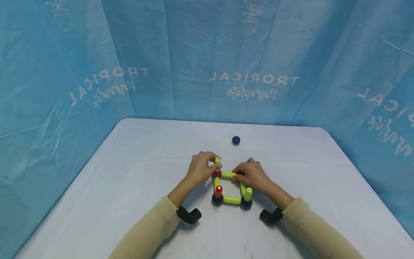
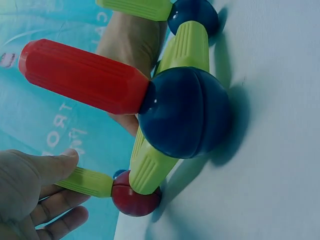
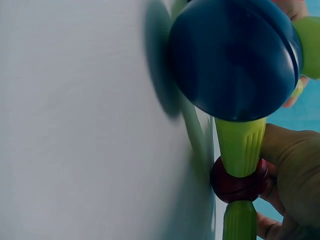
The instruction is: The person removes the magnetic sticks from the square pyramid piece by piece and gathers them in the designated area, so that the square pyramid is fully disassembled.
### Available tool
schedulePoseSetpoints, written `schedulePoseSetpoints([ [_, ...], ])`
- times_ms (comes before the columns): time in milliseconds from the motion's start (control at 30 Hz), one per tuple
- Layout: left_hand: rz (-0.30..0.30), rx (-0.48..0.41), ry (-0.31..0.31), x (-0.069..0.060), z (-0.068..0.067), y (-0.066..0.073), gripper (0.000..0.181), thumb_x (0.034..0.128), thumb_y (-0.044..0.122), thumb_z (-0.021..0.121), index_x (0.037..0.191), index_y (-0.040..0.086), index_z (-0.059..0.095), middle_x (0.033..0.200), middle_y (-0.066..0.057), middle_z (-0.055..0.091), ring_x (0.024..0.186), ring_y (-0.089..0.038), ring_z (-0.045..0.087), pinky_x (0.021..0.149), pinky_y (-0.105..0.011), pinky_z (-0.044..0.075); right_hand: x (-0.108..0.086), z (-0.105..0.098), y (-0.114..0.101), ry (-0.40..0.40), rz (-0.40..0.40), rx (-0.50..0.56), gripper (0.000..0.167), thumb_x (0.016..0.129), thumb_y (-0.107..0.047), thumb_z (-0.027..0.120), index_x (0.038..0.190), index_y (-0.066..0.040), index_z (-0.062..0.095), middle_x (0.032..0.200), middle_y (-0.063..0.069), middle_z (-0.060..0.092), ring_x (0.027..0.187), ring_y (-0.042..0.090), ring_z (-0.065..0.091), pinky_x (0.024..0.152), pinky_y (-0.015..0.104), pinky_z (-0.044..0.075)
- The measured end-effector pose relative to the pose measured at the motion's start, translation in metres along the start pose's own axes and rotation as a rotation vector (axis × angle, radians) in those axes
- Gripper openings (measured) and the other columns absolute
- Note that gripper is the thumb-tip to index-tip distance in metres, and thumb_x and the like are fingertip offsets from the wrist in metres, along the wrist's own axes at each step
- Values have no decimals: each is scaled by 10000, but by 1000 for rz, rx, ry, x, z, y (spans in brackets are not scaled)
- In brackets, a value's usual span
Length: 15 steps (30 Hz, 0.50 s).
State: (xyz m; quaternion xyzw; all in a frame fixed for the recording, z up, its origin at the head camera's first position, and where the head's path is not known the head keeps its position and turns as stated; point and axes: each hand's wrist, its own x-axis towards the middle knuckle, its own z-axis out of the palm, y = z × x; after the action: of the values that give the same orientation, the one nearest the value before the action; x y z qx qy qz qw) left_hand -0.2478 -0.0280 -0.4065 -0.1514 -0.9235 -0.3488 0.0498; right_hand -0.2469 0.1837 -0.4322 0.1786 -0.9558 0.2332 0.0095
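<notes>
Can pass over the bench (image 1: 145,154) at far left and right; meets upright red rod (image 1: 219,191) and yellow-green rod (image 1: 248,194) in near middle, blue ball (image 1: 236,140) farther back.

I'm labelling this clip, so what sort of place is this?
Probably a makeshift filming booth: blue printed sheeting hangs on three sides of a white tabletop, which bears a rod-and-ball frame.

The head camera looks forward and down from afar; low, close, sideways wrist views share the rod frame (image 1: 231,200).
</notes>
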Motion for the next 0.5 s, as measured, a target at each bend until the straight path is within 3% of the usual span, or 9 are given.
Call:
schedulePoseSetpoints([
  [167, -34, -92, -18, -2, -2, -5, 219, 846, 277, 697, 1027, 157, 676, 956, 17, 687, 992, -248, 568, 823, -362, 423, -3, -1, 3, -2, -8, 13, 207, 793, -329, 745, 965, -212, 752, 913, -84, 707, 854, 128, 430, 743, 307, 277],
  [333, -88, -222, -49, -5, -5, -21, 253, 859, 239, 679, 1095, 146, 666, 1021, -25, 679, 989, -228, 582, 689, -284, 472, -6, -2, 5, -5, -4, 6, 215, 792, -326, 746, 977, -216, 748, 923, -85, 704, 874, 131, 434, 750, 314, 284],
  [433, -104, -258, -69, -8, -6, -30, 266, 863, 207, 672, 1120, 138, 665, 1046, -45, 671, 958, -211, 578, 646, -257, 469, -8, -3, 6, -2, 1, 3, 215, 790, -322, 748, 976, -214, 749, 921, -84, 702, 872, 133, 432, 749, 313, 284],
  [500, -117, -245, -82, -9, -6, -35, 259, 862, 201, 674, 1116, 155, 675, 1050, -36, 663, 980, -206, 565, 688, -272, 468, -11, -4, 6, -1, 4, 1, 215, 789, -318, 749, 976, -213, 749, 921, -84, 701, 873, 131, 431, 745, 311, 283],
])
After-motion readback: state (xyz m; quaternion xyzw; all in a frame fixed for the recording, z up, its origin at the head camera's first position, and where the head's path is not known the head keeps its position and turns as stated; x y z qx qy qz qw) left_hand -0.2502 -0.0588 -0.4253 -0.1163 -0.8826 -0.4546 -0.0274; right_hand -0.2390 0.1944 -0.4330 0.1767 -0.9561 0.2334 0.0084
